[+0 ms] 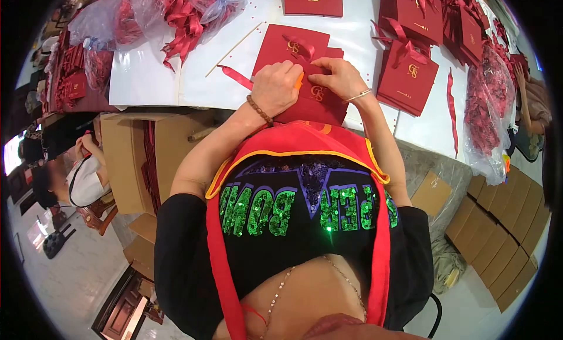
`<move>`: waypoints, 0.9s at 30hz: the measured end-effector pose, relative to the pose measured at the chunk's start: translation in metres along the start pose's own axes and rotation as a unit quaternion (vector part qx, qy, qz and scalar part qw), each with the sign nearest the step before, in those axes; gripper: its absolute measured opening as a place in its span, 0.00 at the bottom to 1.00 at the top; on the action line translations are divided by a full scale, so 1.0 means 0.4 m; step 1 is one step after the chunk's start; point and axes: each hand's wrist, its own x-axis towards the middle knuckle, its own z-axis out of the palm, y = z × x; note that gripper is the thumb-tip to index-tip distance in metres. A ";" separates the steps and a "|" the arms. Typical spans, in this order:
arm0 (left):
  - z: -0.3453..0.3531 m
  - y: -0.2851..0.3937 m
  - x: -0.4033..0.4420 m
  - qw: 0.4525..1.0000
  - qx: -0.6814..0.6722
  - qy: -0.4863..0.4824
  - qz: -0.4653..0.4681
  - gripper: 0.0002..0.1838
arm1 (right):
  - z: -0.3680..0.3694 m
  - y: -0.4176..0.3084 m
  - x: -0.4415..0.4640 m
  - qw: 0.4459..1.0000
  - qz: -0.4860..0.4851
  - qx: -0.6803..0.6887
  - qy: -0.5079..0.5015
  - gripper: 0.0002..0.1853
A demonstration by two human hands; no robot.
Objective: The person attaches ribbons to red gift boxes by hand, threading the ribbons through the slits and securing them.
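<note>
My left hand [274, 87], with a beaded bracelet at the wrist, is closed over the edge of a dark red paper bag. A small orange piece [299, 81] shows at its fingertips, too little to name. My right hand [340, 77], wearing a bangle, has thumb and forefinger pinched together at the top of the red paper bag [319, 101] with gold letters. What lies between those fingers is hidden. Just beyond my hands lies another red bag [270, 44] with a red ribbon [305, 46] across it. A loose ribbon end [236, 76] sticks out left of my left hand.
Stacked red bags [407, 76] with ribbons lie at the right; another stack [314, 3] is at the far edge. Plastic bags of ribbon [487, 117] and a thin stick [234, 50] are on the white table [146, 82]. Cartons [495, 223] stand on the floor. People sit at both sides.
</note>
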 end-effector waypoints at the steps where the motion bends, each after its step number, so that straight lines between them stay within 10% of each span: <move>1: 0.004 -0.004 -0.001 1.000 -0.011 0.004 -0.005 0.03 | 0.000 -0.001 -0.001 1.000 -0.001 0.000 0.001 0.22; 27: 0.002 -0.007 -0.006 0.999 -0.049 0.007 -0.006 0.03 | 0.005 -0.008 -0.012 0.999 -0.038 0.020 0.002 0.20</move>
